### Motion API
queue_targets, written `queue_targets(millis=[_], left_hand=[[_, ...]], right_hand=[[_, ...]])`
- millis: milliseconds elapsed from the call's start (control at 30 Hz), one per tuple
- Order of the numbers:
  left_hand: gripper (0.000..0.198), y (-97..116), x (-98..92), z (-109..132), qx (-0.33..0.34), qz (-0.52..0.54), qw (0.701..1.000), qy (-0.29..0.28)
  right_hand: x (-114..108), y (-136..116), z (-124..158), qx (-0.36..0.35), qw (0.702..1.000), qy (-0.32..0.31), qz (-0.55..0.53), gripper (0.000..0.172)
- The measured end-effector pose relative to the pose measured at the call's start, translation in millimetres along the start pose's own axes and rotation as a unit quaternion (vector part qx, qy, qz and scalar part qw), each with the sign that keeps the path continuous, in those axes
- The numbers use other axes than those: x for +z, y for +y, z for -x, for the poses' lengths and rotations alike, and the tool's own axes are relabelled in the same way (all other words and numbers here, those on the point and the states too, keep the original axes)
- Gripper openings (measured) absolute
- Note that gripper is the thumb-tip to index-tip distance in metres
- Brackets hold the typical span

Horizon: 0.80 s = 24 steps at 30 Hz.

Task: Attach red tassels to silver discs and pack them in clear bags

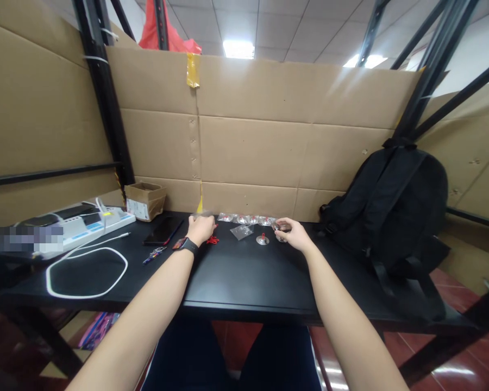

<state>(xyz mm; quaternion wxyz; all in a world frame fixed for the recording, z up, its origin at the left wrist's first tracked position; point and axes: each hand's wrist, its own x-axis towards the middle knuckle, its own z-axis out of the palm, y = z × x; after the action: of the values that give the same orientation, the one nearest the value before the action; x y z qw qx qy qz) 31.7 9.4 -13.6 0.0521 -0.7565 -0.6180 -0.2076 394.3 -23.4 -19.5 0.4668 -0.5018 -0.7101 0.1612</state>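
My left hand, with a dark watch at the wrist, has its fingers curled over the far left part of the black desk; what they hold, if anything, is hidden. Blurred clear plastic shows just beyond it, and a small heap of red cords lies beside it. My right hand closes its thumb and fingers around a small shiny metal disc. Left of that hand, a silver disc with a red loop lies flat. Near the middle is a clear plastic bag. Several bagged silver pieces form a row along the back.
A black backpack takes up the desk's right end. On the left are a small cardboard box, a dark phone, keys, a white cable and a power strip. A cardboard wall stands behind.
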Motion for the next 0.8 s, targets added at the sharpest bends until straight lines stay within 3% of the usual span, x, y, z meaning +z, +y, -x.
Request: queue_targets(millis=[100, 300, 500, 800], left_hand=[[0.018, 10, -2.7, 0, 0.028, 0.123, 0.991, 0.034], [0.024, 48, -3.7, 5, 0.108, 0.331, 0.937, 0.035], [0.023, 79, 4.2, 15, 0.135, 0.417, 0.899, 0.017], [0.023, 90, 23.5, 15, 0.144, 0.462, 0.875, 0.012]], right_hand=[[2, -12, 1, -0.022, 1.0, -0.004, -0.013, 0.038], [20, -48, 6, -0.069, 0.996, -0.029, -0.053, 0.041], [44, -73, 12, -0.11, 0.988, -0.028, -0.103, 0.042], [55, -72, 15, -0.125, 0.983, -0.05, -0.127, 0.04]])
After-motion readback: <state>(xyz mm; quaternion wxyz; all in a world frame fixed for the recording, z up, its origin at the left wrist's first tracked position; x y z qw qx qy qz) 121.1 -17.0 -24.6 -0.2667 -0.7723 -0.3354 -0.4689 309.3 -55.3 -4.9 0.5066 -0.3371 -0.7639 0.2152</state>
